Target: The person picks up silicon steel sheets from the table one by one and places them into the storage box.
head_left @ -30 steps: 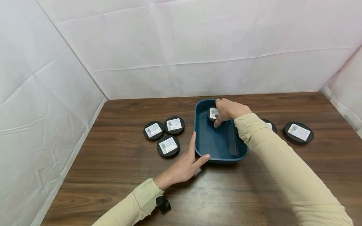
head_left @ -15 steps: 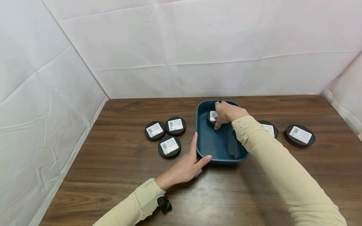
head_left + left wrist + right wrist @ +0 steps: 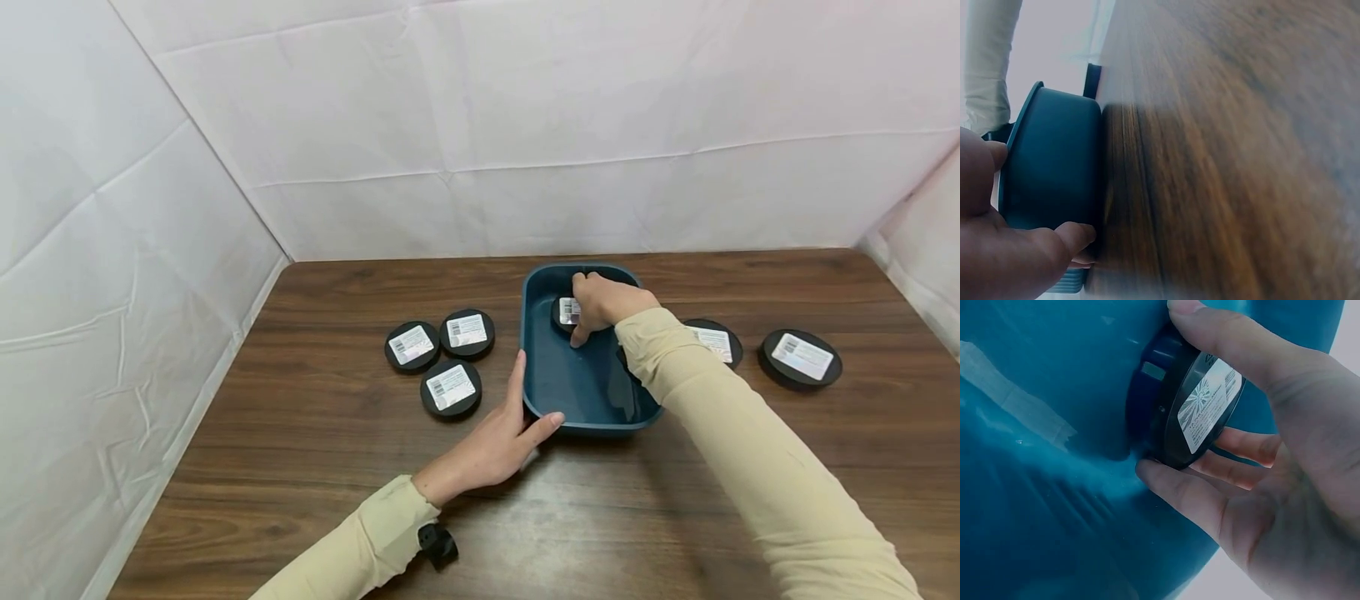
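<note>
A blue rectangular plastic bin (image 3: 558, 379) stands on the wooden table. My left hand (image 3: 487, 446) holds its near left corner, thumb over the near rim and fingers along the outer left wall. My right hand (image 3: 606, 302) reaches inside, gripping a flat round black container (image 3: 564, 313) with a white label near the bin's far left corner. In the right wrist view the thumb and fingers span this container (image 3: 1188, 419), which tilts in that picture. The left wrist view has the thumb on the bin's rim (image 3: 1019, 128) and other fingers low by the table.
To the bin's left lie three similar black containers (image 3: 451, 389) in a cluster. Two more sit on the right, one (image 3: 712, 342) partly behind the right sleeve, the other (image 3: 800, 360) farther out. A pale strip (image 3: 1016, 400) shows on the bin's floor. White sheets (image 3: 480, 125) surround the table.
The right hand and the container in it have shifted slightly toward the bin's near side. The left hand has kept its place at the corner.
</note>
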Demonstrator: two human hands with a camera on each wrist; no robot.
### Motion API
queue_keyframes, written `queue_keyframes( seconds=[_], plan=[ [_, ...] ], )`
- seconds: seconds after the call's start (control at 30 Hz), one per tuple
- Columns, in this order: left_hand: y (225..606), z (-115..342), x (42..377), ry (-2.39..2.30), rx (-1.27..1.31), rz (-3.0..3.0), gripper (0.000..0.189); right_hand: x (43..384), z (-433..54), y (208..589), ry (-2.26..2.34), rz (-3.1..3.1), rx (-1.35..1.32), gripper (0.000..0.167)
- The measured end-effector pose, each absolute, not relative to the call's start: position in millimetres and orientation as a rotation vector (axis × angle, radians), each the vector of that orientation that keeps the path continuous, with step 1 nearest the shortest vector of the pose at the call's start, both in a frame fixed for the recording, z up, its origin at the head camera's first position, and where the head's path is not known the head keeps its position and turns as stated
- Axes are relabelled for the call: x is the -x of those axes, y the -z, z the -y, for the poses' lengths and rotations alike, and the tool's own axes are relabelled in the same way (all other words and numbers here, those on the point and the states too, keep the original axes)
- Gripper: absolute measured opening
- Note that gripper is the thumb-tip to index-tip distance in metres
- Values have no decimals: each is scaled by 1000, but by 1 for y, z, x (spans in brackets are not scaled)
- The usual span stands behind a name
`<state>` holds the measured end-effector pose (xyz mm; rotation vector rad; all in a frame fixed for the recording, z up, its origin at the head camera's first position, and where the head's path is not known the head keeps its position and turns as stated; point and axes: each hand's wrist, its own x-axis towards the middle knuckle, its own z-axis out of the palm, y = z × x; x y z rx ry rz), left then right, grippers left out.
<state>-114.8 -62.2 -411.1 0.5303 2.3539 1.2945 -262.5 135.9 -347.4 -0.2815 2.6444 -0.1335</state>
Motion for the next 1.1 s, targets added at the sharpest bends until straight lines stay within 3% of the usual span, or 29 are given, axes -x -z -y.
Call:
queue_keyframes(
  seconds=[0.57,1.1],
  plan=[
    [411,64,112,-1291,-440,-2346,89,250,-125,354,106,-2655,272,95],
    [412,59,112,-1336,-424,-2349,85,253,-129,364,85,-2669,309,100]
  ],
)
